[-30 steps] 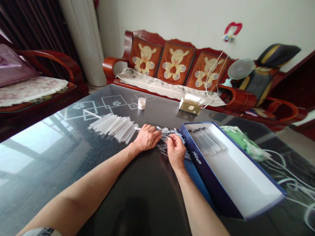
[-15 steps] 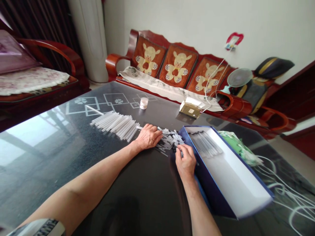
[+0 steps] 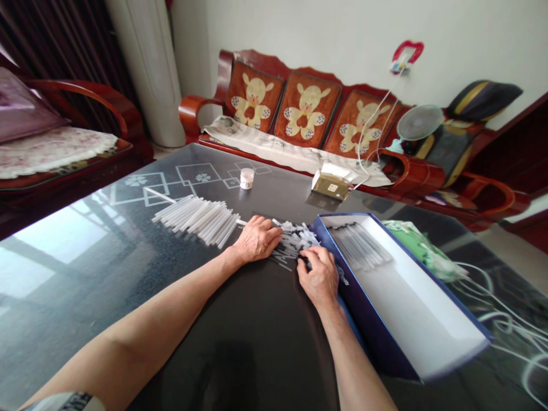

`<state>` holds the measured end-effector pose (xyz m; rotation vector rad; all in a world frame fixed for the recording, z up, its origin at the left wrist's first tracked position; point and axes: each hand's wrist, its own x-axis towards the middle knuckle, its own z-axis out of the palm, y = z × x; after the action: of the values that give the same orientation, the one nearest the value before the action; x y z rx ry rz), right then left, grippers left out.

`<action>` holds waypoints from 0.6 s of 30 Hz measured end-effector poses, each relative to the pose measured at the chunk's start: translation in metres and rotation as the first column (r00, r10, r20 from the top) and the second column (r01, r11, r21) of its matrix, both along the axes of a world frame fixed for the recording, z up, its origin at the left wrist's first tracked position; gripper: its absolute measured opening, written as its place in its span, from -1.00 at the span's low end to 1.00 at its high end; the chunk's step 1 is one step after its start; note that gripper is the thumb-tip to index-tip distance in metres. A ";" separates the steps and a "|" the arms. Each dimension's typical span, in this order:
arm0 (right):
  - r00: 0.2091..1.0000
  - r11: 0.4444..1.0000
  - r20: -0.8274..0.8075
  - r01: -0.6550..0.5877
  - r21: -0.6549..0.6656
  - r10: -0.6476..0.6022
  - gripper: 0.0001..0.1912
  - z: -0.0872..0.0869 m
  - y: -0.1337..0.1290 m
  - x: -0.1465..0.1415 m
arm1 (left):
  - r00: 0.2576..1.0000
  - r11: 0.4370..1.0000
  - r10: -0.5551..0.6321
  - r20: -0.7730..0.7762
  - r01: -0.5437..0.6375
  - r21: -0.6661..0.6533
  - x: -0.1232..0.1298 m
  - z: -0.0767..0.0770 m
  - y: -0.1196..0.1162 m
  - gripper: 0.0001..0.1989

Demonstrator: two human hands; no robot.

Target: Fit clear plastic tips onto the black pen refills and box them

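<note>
My left hand [image 3: 257,240] is closed, its fingers curled at the left edge of a loose heap of small white and black pieces [image 3: 295,237]. The end of a white tube [image 3: 241,222] pokes out from it on the left. My right hand [image 3: 319,275] pinches at the heap's near right edge, by the box wall; its fingertips hide whatever is between them. Left of my hands lies a row of white translucent tubes [image 3: 197,220], side by side. The blue box [image 3: 422,297], white inside, holds thin clear tubes with dark ends [image 3: 362,245] at its far end.
A small round jar [image 3: 247,178] and a tissue box [image 3: 331,182] stand farther back on the dark glossy table [image 3: 240,319]. Right of the box are a green and white packet [image 3: 417,248] and looped white cables [image 3: 509,319]. A wooden sofa [image 3: 278,114] stands behind.
My right hand has moved slightly left, in closer to the heap, and away from the box wall. The left hand stays nearly in place. The view has shifted a little.
</note>
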<state>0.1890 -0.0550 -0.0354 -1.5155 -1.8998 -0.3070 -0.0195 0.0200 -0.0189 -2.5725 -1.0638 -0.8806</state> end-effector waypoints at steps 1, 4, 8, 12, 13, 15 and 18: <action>1.000 1.000 -0.016 0.003 0.013 -0.002 -0.84 0.001 0.000 0.000 | 1.000 1.000 -0.005 -0.005 0.005 -0.003 0.000 0.001 -0.001 -0.64; 0.997 0.997 -0.070 -0.019 0.073 0.024 -0.79 0.004 -0.001 -0.003 | 1.000 1.000 -0.021 -0.023 0.021 -0.006 0.002 0.003 -0.004 -0.64; 0.989 0.989 -0.113 -0.084 0.120 0.098 -0.74 0.007 -0.001 -0.008 | 0.997 0.998 -0.068 -0.046 0.068 0.006 0.008 0.006 -0.011 -0.66; 0.976 0.979 -0.140 -0.149 0.141 0.169 -0.81 0.007 -0.001 -0.010 | 0.988 0.991 -0.132 -0.076 0.132 -0.007 0.015 0.006 -0.017 -0.67; 0.972 0.976 -0.145 -0.164 0.144 0.185 -0.82 0.007 -0.001 -0.010 | 0.985 0.989 -0.149 -0.084 0.149 -0.017 0.016 0.006 -0.018 -0.66; 0.968 0.975 -0.156 -0.175 0.140 0.196 -0.83 0.006 -0.001 -0.009 | 0.980 0.984 -0.177 -0.094 0.175 -0.034 0.017 0.006 -0.019 -0.66; 0.975 0.983 -0.167 -0.127 0.132 0.148 -0.82 0.005 0.001 -0.007 | 0.983 0.986 -0.164 -0.084 0.161 -0.034 0.013 0.006 -0.016 -0.66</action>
<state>0.1820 -0.0543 -0.0307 -1.2813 -1.8020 -0.2130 -0.0064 0.0044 -0.0128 -2.7239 -0.8575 -0.7866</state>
